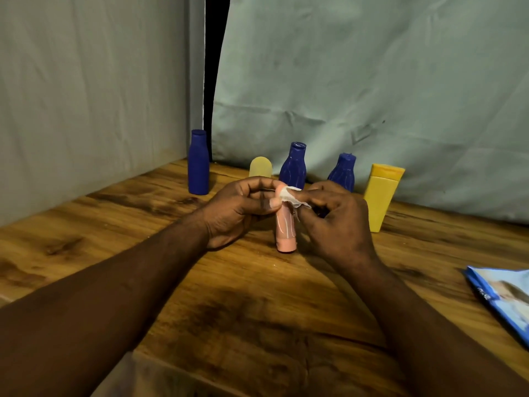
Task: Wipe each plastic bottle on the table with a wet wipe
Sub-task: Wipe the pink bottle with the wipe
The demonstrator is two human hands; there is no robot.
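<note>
Left hand grips the pink bottle; right hand pinches a wet wipe on its top. Print on the blue pack is illegible; a yellow bottle stands behind.

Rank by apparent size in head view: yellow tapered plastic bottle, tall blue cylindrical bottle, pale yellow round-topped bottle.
1. yellow tapered plastic bottle, though it stands nearer.
2. tall blue cylindrical bottle.
3. pale yellow round-topped bottle, base hidden behind the left hand.

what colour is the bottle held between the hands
The bottle is pale pink, seen best in the head view.
</note>
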